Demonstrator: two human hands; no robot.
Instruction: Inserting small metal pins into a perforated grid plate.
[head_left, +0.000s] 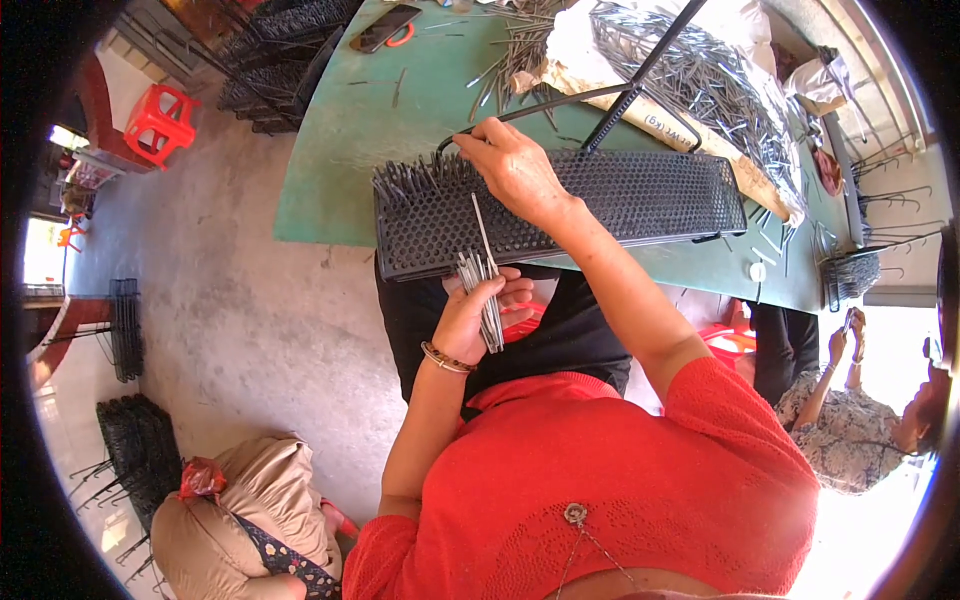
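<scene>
In my left hand (480,303) is a bundle of thin grey metal rods (470,268), gripped between thumb and fingers at the near edge of a black perforated rack (640,195). One longer rod (483,228) sticks up above the others, over the rack's holes. My right hand (515,170) is over the rack's far edge, its fingers closed together beside a bent black wire; what they pinch, if anything, is hidden. At the rack's left end several dark rods (410,185) stand upright in the holes. The rack lies across the table's near edge, above my lap.
On the green table (330,190) lie a large heap of loose rods (690,75) on white sacking, a phone (385,28) and orange-handled scissors (402,36). Black racks (140,450) stack at the left. Another person (850,430) sits right; a covered bundle (235,510) is lower left.
</scene>
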